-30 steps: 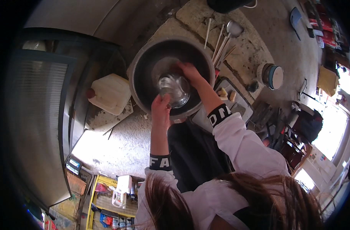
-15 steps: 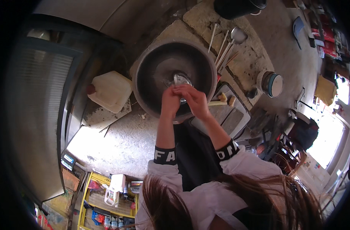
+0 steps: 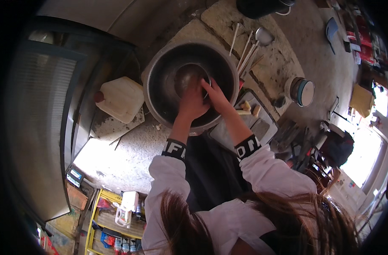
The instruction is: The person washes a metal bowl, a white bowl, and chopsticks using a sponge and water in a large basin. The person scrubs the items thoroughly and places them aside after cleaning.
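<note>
In front of me stands a large dark wok or basin (image 3: 149, 91), and both my hands reach down into it. Inside sits a round bowl (image 3: 186, 78), its shiny rim showing on the right side. My left hand (image 3: 194, 104) is over the near part of the bowl, its fingertips pointing inside; what they touch is partly hidden. My right hand (image 3: 218, 97) grips the bowl's right rim, thumb inside and fingers round the outside. The bowl's near edge is hidden behind my hands, and its contents look dark and blurred.
A white jug (image 3: 121, 100) with a red cap stands left of the basin. To the right are a ladle (image 3: 265, 36) among several sticks, and a tray (image 3: 268, 135) with ginger-like pieces (image 3: 245, 106). A lidded tub (image 3: 305, 93) and black bucket (image 3: 262, 7) stand farther off.
The bowl has gone from tilted, its shiny side under my joined hands, to facing up in the basin. My hands have moved apart, the left lower and the right onto the rim.
</note>
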A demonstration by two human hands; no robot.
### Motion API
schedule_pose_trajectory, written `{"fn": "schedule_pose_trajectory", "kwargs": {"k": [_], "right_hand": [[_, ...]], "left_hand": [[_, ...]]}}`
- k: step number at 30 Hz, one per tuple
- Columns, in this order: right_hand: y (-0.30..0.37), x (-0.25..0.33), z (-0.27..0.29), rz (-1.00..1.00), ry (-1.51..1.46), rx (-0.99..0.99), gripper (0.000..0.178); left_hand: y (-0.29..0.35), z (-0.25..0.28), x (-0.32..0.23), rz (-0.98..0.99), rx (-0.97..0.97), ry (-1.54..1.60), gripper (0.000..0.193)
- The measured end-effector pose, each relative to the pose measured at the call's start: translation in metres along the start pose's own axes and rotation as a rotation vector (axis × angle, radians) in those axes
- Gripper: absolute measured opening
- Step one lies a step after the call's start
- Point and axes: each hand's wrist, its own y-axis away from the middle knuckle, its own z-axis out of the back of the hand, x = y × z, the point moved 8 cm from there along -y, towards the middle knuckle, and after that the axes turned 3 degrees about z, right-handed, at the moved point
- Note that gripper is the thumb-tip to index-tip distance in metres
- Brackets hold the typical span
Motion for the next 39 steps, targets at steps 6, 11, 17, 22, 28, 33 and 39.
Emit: {"fn": "schedule_pose_trajectory", "kwargs": {"k": [6,11,17,22,28,33,39], "right_hand": [[-0.017,0.016,0.034,-0.097,0.217,-0.026,0.067],[-0.004,0.017,0.004,-0.14,0.126,-0.005,0.064],[-0.03,0.007,0.025,0.133,0.446,-0.147,0.048],[-0.02,0.001,0.024,0.24,0.636,-0.453,0.042],[-0.012,-0.039,0.012,-0.035,0.647,-0.37,0.054],[-0.005,-0.04,-0.01,-0.083,0.667,-0.185,0.056],[-0.009,-0.054,0.003,0.031,0.81,-0.278,0.047]], "left_hand": [[0.016,0.002,-0.011,-0.114,0.4,-0.053,0.073],[0.001,0.008,-0.004,-0.177,0.11,-0.242,0.084],[0.02,0.001,-0.017,-0.133,0.219,-0.057,0.07],[0.052,0.043,0.021,0.414,-0.558,0.081,0.058],[0.048,-0.043,0.087,0.713,-0.679,0.767,0.051],[0.052,-0.044,0.089,0.717,-0.572,1.016,0.043],[0.04,-0.055,0.086,0.823,-0.492,1.18,0.043]]}}
